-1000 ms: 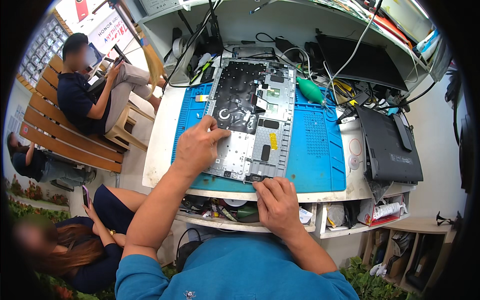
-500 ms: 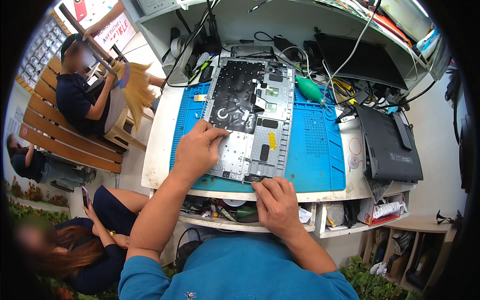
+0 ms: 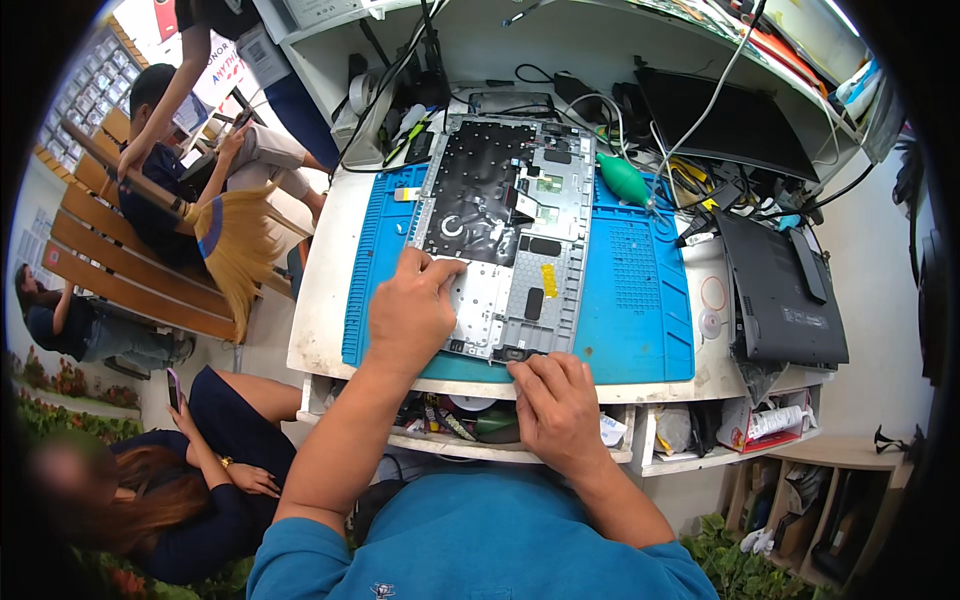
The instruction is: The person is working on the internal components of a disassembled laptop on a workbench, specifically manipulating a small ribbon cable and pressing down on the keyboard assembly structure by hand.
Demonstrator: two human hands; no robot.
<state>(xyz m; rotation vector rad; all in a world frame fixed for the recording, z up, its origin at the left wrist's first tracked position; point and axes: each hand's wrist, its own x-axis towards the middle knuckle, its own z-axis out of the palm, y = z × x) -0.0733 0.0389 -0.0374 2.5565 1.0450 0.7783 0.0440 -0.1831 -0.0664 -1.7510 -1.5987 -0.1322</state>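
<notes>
A grey laptop panel [image 3: 508,242] lies on blue matting [image 3: 635,330].

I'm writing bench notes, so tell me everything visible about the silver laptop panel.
The silver laptop panel looks metallic, with a black sheet on its upper left, small holes, and a yellow strip at lower right. It lies slightly askew on the blue mat, short side nearest. The left hand touches its left half, the right hand its near edge.

The fan-shaped golden straw broom [image 3: 238,250] has swung down and leftward; a standing person in dark clothes [image 3: 300,110] (only an arm showed before) has appeared. The wearer's bare left forearm [image 3: 350,440] has shifted rightward.
</notes>
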